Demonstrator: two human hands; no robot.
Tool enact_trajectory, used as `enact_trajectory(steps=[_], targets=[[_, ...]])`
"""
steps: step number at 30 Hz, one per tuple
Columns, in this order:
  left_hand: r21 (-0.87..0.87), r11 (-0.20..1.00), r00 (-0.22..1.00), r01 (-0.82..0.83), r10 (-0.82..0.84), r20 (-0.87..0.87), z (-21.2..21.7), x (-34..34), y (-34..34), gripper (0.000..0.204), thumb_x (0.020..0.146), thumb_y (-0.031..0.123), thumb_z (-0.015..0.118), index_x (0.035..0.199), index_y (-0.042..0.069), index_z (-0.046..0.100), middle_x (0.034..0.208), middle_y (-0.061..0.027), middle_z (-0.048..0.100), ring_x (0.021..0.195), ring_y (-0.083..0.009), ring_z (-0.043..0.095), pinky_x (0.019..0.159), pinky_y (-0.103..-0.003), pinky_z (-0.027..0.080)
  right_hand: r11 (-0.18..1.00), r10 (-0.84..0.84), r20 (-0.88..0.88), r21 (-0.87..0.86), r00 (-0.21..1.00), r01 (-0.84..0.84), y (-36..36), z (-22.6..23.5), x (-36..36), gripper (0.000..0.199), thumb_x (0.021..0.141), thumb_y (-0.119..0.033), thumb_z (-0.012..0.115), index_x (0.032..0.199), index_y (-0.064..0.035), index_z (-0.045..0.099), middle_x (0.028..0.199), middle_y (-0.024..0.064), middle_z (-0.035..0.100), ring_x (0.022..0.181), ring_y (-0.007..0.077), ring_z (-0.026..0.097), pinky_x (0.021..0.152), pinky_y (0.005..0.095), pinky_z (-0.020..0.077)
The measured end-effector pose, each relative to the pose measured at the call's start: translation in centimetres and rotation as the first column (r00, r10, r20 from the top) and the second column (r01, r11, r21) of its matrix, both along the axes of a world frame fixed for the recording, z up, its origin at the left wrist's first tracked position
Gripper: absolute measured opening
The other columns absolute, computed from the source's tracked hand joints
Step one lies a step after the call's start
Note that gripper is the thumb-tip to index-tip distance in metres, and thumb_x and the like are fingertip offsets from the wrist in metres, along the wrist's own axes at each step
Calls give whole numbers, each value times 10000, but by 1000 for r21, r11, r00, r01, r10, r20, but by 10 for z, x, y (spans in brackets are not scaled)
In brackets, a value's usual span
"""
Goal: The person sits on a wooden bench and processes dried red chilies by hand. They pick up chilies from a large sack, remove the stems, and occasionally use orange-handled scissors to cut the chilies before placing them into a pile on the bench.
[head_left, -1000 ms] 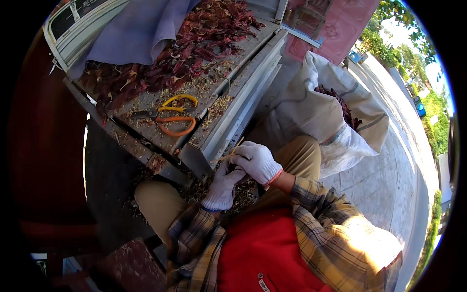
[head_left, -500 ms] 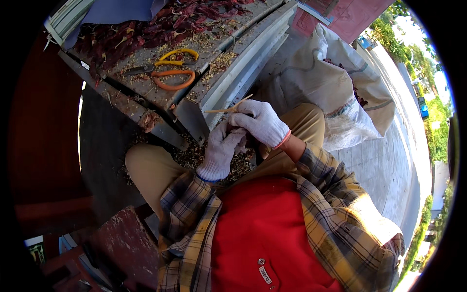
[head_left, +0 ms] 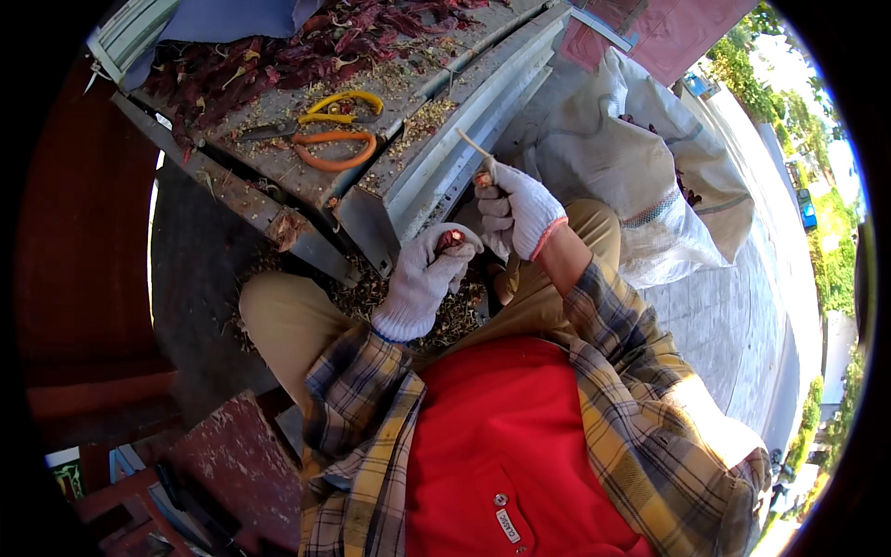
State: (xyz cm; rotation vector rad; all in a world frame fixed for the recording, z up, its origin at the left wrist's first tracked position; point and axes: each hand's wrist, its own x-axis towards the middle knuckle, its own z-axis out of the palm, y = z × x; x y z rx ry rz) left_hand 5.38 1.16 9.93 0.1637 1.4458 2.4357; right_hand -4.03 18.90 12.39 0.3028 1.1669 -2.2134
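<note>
My left hand [head_left: 429, 277], in a white knit glove, is curled shut around a dried red chili pod [head_left: 451, 239], of which only the torn red end shows between my thumb and forefinger, just above my lap. My right hand [head_left: 516, 209] is raised a little higher, its fingers pinched together on the pale stem [head_left: 473, 145] with a scrap of red cap at its base. The two hands are close but not touching. I judge the pod to be very light, papery and brittle, so I grip it by the firm shoulder near the top rather than squeeze the thin walls, which would crack and spill seed. The stem looks stiff and woody, a good handle. The gloves dull my feel, so I keep the hold gentle. Seeds and flakes litter my lap [head_left: 445, 311]. On the grey metal bench [head_left: 436, 176] ahead lie orange-and-yellow scissors [head_left: 329, 139] beside a heap of dried chilies [head_left: 278, 56], and a white woven sack [head_left: 640, 176] sits at my right.
</note>
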Motion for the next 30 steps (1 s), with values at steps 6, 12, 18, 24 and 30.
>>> enact_trajectory(steps=[6, 12, 18, 24, 30], targets=[[145, 989, 999, -38, 39, 0, -7, -1, -5, 108, 947, 38, 560, 1029, -9, 613, 749, -28, 582, 623, -93, 547, 566, -227, 455, -193, 925, 155, 978, 347, 75, 24, -9, -21, 292, 855, -272, 613, 1021, -53, 714, 865, 125, 721, 775, 334, 677, 721, 408, 535], [188, 981, 997, -54, 41, 72, -19, -4, -4, 102, 948, 53, 559, 1011, -11, 606, 784, -69, 632, 654, -124, 594, 634, -283, 537, 131, 794, -389, 859, 467, 494, -34, 70, -71, 359, 845, -346, 611, 992, -32, 702, 896, 218, 679, 854, 379, 665, 787, 429, 517], [227, 973, 994, -37, 12, 111, -17, -3, -5, 104, 931, 91, 554, 969, 9, 605, 788, -47, 587, 666, -113, 539, 634, -263, 494, 115, 790, -501, 687, 353, 717, -118, 87, -131, 534, 840, -445, 651, 1221, -77, 586, 1186, 215, 615, 1053, 400, 630, 892, 473, 512], [244, 970, 997, -4, -16, 79, -16, -5, -11, 158, 924, 167, 592, 954, 13, 603, 787, -50, 591, 676, -121, 539, 615, -258, 463, 37, 853, -422, 634, 306, 772, -118, 79, -174, 274, 875, -224, 557, 1067, -81, 690, 989, 206, 704, 944, 390, 677, 815, 494, 537], [324, 946, 997, 4, -30, 73, -27, -7, -9, 108, 963, 123, 580, 1000, 27, 613, 841, -60, 632, 724, -130, 601, 651, -263, 514, 491, 398, -653, 745, 645, 451, -70, 99, -172, 317, 835, -259, 632, 1058, -47, 708, 827, 139, 694, 735, 290, 666, 654, 376, 527]])
